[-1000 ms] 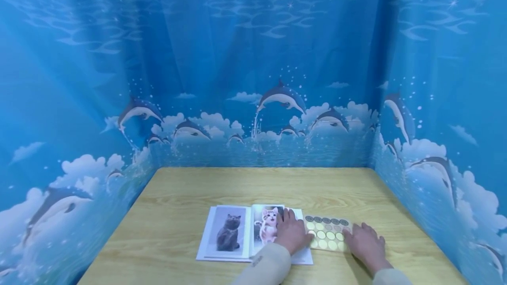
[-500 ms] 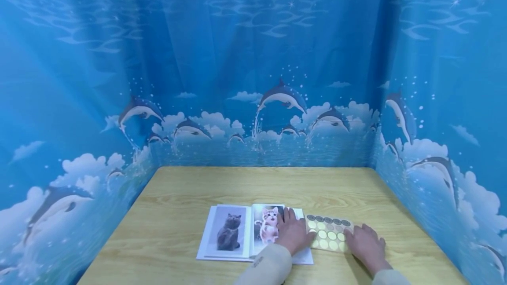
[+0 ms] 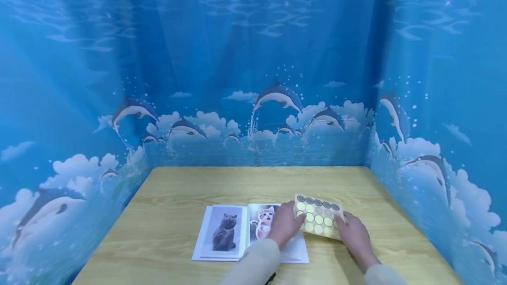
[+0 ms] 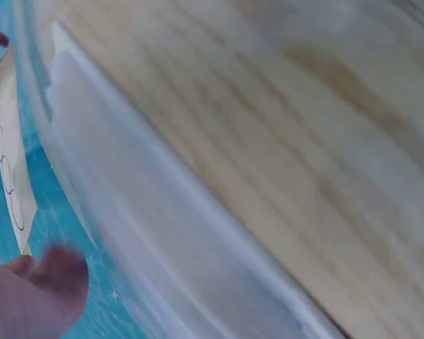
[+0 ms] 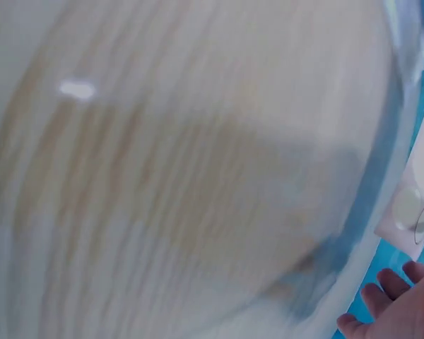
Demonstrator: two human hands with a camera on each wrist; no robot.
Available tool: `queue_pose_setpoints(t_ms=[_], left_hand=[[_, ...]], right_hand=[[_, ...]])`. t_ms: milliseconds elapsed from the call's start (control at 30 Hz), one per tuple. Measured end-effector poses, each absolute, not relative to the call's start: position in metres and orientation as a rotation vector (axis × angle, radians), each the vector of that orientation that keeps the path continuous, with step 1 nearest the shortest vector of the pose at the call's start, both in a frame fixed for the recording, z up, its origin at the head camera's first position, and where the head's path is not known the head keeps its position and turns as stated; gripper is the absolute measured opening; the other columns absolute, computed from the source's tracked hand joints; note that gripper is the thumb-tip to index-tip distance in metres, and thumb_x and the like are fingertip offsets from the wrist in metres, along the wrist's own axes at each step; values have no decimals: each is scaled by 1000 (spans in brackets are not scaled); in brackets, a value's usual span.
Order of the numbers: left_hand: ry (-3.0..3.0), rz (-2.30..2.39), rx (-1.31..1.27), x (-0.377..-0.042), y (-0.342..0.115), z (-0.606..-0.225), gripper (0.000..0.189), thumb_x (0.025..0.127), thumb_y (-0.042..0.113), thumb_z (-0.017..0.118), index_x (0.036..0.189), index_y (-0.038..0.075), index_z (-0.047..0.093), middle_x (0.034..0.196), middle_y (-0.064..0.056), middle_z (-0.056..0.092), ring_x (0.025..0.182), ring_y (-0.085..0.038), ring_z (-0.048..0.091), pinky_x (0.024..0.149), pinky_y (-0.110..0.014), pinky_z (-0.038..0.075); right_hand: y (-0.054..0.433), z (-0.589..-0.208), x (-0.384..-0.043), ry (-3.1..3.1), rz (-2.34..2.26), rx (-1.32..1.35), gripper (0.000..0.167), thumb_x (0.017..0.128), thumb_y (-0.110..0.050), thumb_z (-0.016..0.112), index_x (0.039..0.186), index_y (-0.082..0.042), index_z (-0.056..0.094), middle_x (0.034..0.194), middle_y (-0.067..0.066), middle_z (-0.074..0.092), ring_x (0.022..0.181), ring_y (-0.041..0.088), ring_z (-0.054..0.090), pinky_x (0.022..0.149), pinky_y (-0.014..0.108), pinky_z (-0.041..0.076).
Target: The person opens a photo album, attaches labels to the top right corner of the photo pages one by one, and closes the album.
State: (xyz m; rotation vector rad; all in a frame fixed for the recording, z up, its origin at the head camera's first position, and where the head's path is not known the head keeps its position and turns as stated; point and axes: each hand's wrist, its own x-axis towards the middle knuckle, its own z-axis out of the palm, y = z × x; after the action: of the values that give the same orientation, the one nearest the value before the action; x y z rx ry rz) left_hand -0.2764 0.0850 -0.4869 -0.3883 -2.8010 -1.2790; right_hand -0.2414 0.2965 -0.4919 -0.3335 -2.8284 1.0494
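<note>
A sheet of round stickers (image 3: 318,219), rows of gold circles under a row of dark ones, is held up at a tilt above the table. My left hand (image 3: 286,224) pinches its left edge, thumb on the front, and overlaps the open album's right page. On the right edge my right hand (image 3: 356,235) grips it the same way. The photo album (image 3: 203,241) lies open on the table, with a grey cat photo on the left and a kitten photo on the right, partly hidden by my left hand. In the left wrist view the sheet (image 4: 13,148) shows nearly edge-on.
A wood-grain table (image 3: 178,188) carries the album near its front. Blue curtains (image 3: 222,56) printed with dolphins and clouds close off the back and both sides. A small dark object (image 3: 271,278) shows beside the left sleeve at the front.
The sticker sheet lay flat beside the album under both hands; now both hands have raised it off the table, tilted it up and shifted it slightly left.
</note>
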Motion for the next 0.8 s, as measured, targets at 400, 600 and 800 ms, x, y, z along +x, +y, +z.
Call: queue_pose_setpoints(t_ms=[400, 600, 800], left_hand=[[-2678, -1688, -342, -281, 63, -477, 60, 94, 14, 65, 148, 2, 40, 126, -22, 61, 112, -36, 61, 95, -50, 53], [-2670, -1822, -347, -281, 58, -479, 66, 92, 8, 66, 151, 7, 36, 94, -2, 62, 79, -16, 60, 70, -31, 57], [-2682, -1804, -350, -280, 55, -481, 66, 90, 6, 67, 150, 9, 39, 87, 1, 59, 73, -13, 57, 62, -28, 54]], right_hand=[[272, -479, -246, -2594, 1453, -432, 73, 101, -45, 52, 149, 6, 31, 137, 35, 46, 122, 47, 49, 101, 59, 43], [267, -475, -247, -2507, 1604, -472, 80, 96, -39, 63, 151, 5, 25, 131, 33, 51, 109, 38, 58, 91, 50, 51], [264, -472, -249, -2441, 1740, -493, 88, 94, -33, 68, 155, 3, 15, 136, 34, 47, 112, 37, 59, 96, 48, 51]])
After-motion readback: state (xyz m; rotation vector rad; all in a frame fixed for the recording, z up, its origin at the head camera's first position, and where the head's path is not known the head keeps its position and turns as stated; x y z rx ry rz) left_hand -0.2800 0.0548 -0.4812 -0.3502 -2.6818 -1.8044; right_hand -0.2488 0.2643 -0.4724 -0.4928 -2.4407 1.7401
